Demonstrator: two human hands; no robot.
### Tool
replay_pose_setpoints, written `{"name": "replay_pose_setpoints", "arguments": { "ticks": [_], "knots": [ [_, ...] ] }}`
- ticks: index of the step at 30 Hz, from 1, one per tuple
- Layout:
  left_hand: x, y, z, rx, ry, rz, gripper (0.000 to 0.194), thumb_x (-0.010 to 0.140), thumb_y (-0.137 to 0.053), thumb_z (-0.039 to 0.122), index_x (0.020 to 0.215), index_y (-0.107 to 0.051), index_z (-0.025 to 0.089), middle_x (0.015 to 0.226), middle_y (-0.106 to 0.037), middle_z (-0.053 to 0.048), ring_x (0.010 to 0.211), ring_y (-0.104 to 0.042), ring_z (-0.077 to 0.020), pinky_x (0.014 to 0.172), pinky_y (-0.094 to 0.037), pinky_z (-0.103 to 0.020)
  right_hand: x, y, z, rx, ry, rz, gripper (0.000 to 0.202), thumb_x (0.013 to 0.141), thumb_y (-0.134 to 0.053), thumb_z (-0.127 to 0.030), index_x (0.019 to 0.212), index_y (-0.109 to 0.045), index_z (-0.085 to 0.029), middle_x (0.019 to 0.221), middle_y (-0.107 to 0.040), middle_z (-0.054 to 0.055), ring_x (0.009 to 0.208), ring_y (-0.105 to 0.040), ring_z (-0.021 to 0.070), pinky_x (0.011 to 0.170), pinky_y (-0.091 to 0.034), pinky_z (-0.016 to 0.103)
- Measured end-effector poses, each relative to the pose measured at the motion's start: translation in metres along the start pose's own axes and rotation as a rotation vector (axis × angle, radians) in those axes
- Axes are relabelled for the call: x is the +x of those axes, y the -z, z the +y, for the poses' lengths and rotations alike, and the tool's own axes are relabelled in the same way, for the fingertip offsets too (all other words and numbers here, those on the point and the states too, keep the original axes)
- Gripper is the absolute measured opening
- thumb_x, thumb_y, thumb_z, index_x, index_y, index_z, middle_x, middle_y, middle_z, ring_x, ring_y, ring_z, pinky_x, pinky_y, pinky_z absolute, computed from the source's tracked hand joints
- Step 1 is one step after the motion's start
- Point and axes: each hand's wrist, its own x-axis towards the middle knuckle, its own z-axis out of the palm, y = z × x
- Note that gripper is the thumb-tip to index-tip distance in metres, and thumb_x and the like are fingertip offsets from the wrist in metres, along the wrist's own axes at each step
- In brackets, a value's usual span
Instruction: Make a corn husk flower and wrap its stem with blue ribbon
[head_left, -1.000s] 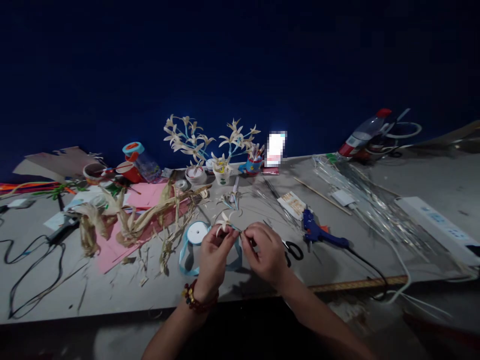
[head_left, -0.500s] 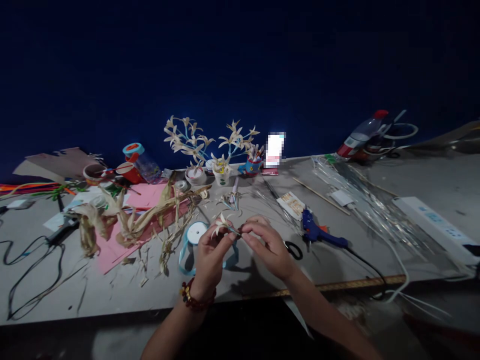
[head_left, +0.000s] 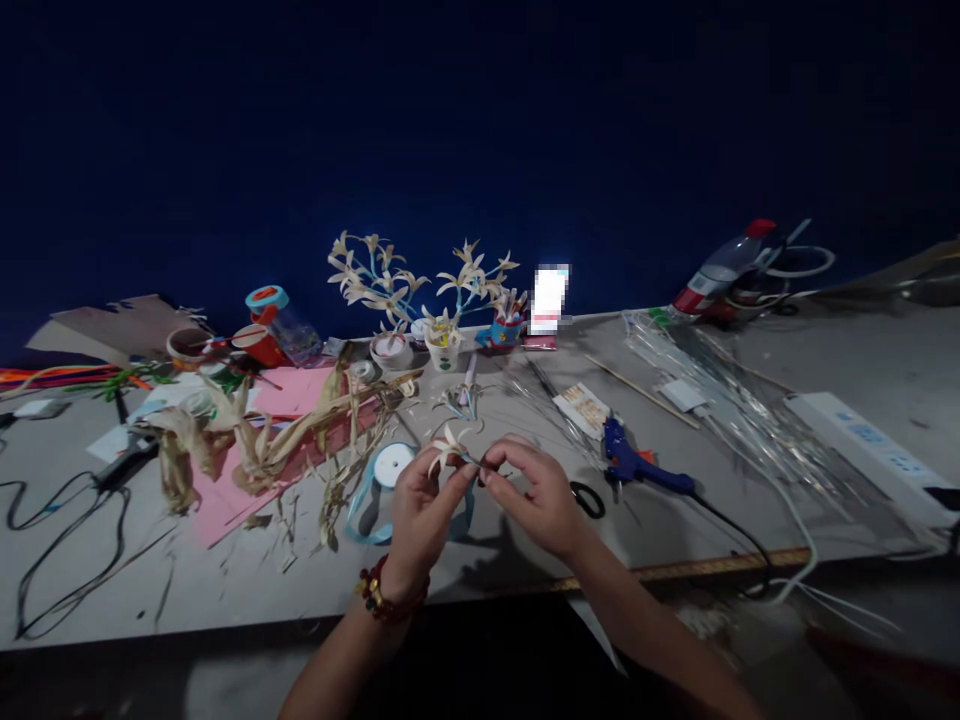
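Note:
A pale flower (head_left: 448, 447), made of something like corn husk, is pinched near its base by my left hand (head_left: 426, 503). Its thin stem is wrapped in light blue and points right. At the stem's end, the thumb and fingers of my right hand (head_left: 531, 492) are closed on it; whether they also hold the blue tape is hidden. A roll of light blue tape (head_left: 394, 463) lies behind my left hand, and a loop of its tape (head_left: 366, 538) hangs around and below that hand. More small flowers (head_left: 461, 402) lie just beyond my hands.
Behind stand cups of husk flowers (head_left: 444, 350) and a lit phone (head_left: 550, 300). Dried husks (head_left: 262, 450) on pink paper (head_left: 217, 510) lie left. To the right are scissors (head_left: 589, 500), a blue glue gun (head_left: 645, 470), bundled wires (head_left: 750, 420) and a power strip (head_left: 870, 455).
Both hands stay almost in place. The flower has turned slightly in my fingers, and the tape loop has swung left and spread wider.

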Motion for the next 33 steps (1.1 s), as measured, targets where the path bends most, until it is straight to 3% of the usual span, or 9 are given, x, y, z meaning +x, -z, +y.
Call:
{"name": "replay_pose_setpoints", "arguments": {
  "ticks": [7,15,19,21,26,29,33],
  "knots": [
    [0.001,-0.003,-0.01,-0.026,0.004,0.065,0.014,0.086,-0.074,0.03,0.082,-0.067,0.018,0.083,-0.061,-0.002,0.082,-0.057,-0.0161,0.079,-0.046,-0.027,0.003,-0.006,-0.001,-0.306,0.269,0.102,0.011,0.091,-0.056,-0.015,0.082,-0.058,-0.022,0.075,-0.067,0.002,0.081,-0.057,0.0224,0.087,-0.044,0.04],
    [-0.005,-0.011,-0.009,-0.053,-0.005,0.168,0.015,0.082,-0.078,0.03,0.084,-0.069,0.018,0.084,-0.066,-0.003,0.084,-0.062,-0.017,0.082,-0.05,-0.028,0.0,-0.011,-0.004,-0.538,0.327,0.129,0.013,0.089,-0.057,-0.014,0.081,-0.058,-0.024,0.077,-0.07,0.004,0.081,-0.057,0.0241,0.092,-0.041,0.045],
    [-0.004,-0.009,-0.006,-0.183,0.064,0.179,0.017,0.08,-0.079,0.031,0.084,-0.069,0.019,0.084,-0.068,-0.002,0.081,-0.063,-0.0157,0.077,-0.051,-0.026,-0.001,-0.007,-0.005,-0.278,0.192,0.124,0.008,0.091,-0.057,-0.017,0.087,-0.059,-0.024,0.08,-0.068,0.004,0.085,-0.059,0.0234,0.091,-0.044,0.043],
    [-0.002,-0.007,-0.005,-0.218,0.086,0.134,0.015,0.081,-0.079,0.031,0.083,-0.069,0.019,0.081,-0.067,-0.002,0.077,-0.062,-0.0149,0.074,-0.051,-0.026,-0.001,-0.004,-0.004,-0.058,0.05,0.041,0.006,0.092,-0.057,-0.022,0.088,-0.061,-0.023,0.082,-0.066,0.004,0.085,-0.06,0.0221,0.083,-0.047,0.037],
    [-0.002,-0.003,-0.003,-0.202,0.104,0.076,0.014,0.082,-0.077,0.031,0.083,-0.071,0.018,0.078,-0.067,-0.001,0.074,-0.061,-0.0141,0.073,-0.051,-0.025,-0.001,-0.003,0.003,0.527,-0.269,-0.172,0.027,0.099,-0.052,-0.038,0.08,-0.059,-0.02,0.074,-0.059,0.0,0.069,-0.056,0.0151,0.065,-0.045,0.028],
    [-0.003,-0.003,-0.002,-0.178,0.109,0.061,0.015,0.082,-0.078,0.032,0.085,-0.072,0.018,0.079,-0.068,-0.002,0.076,-0.061,-0.0143,0.072,-0.051,-0.024,-0.002,-0.006,0.005,0.753,-0.415,-0.197,0.029,0.091,-0.065,-0.047,0.082,-0.058,-0.02,0.071,-0.057,-0.002,0.064,-0.053,0.0133,0.056,-0.042,0.024],
    [-0.004,-0.005,-0.001,-0.131,0.098,0.069,0.019,0.082,-0.077,0.035,0.088,-0.072,0.018,0.081,-0.069,-0.003,0.077,-0.062,-0.0156,0.072,-0.051,-0.025,-0.003,-0.008,0.003,0.814,-0.5,-0.162,0.032,0.082,-0.075,-0.047,0.08,-0.057,-0.02,0.066,-0.056,-0.003,0.061,-0.051,0.0126,0.055,-0.04,0.024]
  ]
}}
